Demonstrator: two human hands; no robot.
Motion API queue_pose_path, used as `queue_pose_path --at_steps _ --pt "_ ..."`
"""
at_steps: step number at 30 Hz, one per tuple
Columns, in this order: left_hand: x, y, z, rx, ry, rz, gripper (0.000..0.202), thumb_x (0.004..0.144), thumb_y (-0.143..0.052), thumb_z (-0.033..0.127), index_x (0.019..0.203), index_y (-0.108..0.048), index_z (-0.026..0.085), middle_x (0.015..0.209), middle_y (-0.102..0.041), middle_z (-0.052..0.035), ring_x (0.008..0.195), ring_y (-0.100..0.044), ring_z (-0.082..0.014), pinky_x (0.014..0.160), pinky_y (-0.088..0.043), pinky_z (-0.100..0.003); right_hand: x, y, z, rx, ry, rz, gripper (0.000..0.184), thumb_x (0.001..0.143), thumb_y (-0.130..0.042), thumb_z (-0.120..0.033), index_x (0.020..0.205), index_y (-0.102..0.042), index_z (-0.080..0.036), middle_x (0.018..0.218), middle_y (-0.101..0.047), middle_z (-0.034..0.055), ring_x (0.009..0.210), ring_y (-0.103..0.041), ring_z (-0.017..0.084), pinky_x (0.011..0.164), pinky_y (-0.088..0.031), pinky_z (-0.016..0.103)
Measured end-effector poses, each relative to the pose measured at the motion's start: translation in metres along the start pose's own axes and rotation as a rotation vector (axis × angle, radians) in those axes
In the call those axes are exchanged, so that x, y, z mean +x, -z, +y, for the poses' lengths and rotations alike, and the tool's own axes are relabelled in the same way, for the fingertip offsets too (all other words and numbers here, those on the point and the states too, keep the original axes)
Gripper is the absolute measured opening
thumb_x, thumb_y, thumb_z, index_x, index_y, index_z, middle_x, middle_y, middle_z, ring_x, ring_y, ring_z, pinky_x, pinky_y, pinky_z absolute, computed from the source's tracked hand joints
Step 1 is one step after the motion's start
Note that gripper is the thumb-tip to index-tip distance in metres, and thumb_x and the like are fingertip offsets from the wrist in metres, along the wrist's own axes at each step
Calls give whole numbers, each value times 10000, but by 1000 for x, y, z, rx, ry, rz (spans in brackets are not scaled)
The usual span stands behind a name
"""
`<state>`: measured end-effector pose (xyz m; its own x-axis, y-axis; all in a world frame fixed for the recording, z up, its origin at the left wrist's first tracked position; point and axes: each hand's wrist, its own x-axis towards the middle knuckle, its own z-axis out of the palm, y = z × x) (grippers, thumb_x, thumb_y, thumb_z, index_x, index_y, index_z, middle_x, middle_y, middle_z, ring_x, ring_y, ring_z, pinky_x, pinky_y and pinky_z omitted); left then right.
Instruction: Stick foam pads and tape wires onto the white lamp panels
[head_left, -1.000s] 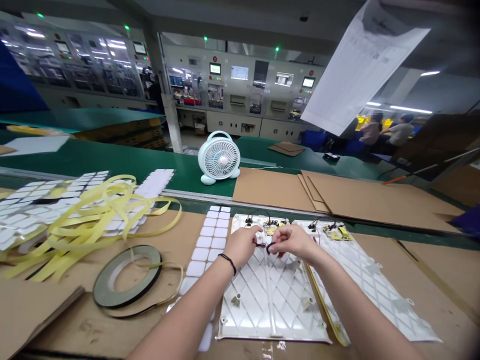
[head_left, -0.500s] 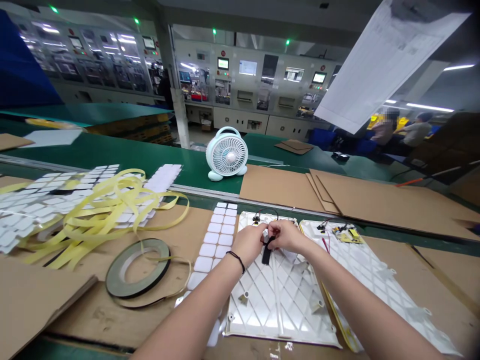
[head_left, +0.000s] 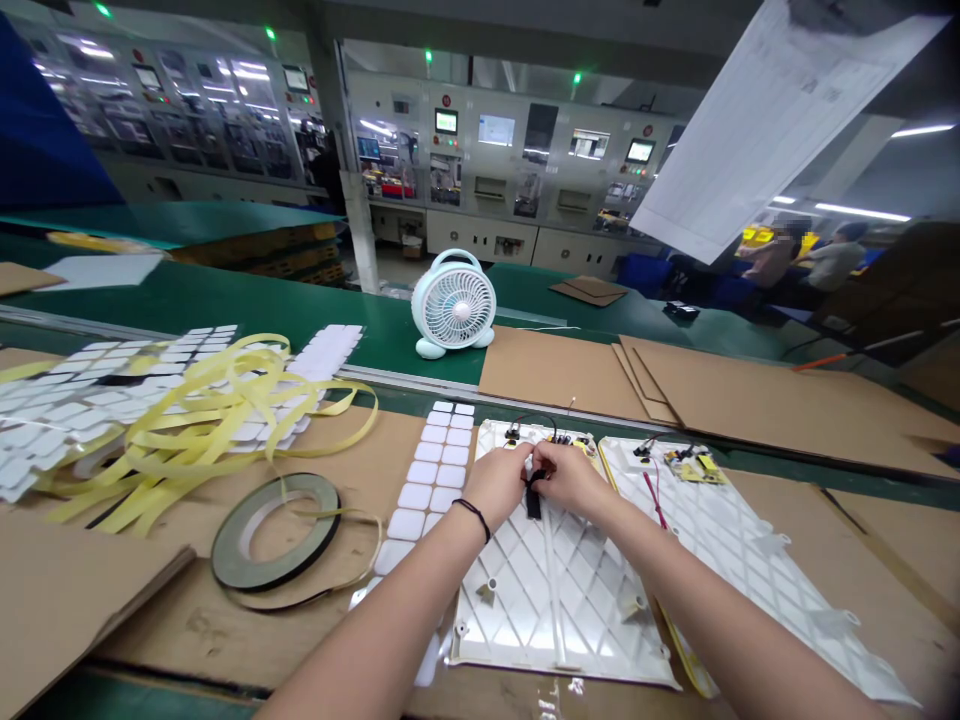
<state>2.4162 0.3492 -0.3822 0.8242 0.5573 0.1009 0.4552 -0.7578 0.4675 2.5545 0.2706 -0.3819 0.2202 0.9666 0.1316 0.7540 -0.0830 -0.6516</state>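
My left hand [head_left: 499,478] and my right hand [head_left: 568,476] meet over the upper part of a white ribbed plastic panel [head_left: 517,600]. The fingers of my right hand pinch a short black strip [head_left: 533,503], whose lower end hangs down over the panel. My left fingertips are closed right beside it; what they hold is hidden. Behind my hands, a small circuit board [head_left: 581,441] and thin wires show at the panel's top edge. To the left of the panel runs a sheet of white rounded stickers [head_left: 425,473].
A second white panel [head_left: 720,560] with a circuit board lies at the right. On the left are a tape roll [head_left: 274,530], tangled yellow strips [head_left: 202,420] and more sticker sheets. A small fan [head_left: 454,305] stands behind, beside cardboard sheets [head_left: 555,372].
My right hand has shifted slightly left, closer to my left hand. More of the circuit board and a thin upright wire now show behind it. The black strip stays between the fingers.
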Motion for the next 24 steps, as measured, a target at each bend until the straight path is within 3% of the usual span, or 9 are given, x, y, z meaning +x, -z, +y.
queue_pose_path --at_steps 13,24 --pt "0 2 1 16 26 -16 238 756 -472 142 961 -532 245 848 -684 -14 819 -648 -201 649 -448 -262 0 -5 3 -26 12 27 378 521 -675 -34 686 -385 -211 648 -489 -73 618 -456 131 548 -292 218" --pt "0 2 2 35 41 -37 221 773 -471 140 963 -532 234 877 -684 -29 877 -649 -205 720 -475 -278 -3 -12 3 -53 68 42 351 527 -538 9 741 -369 -213 782 -497 -33 726 -459 157 618 -301 244"
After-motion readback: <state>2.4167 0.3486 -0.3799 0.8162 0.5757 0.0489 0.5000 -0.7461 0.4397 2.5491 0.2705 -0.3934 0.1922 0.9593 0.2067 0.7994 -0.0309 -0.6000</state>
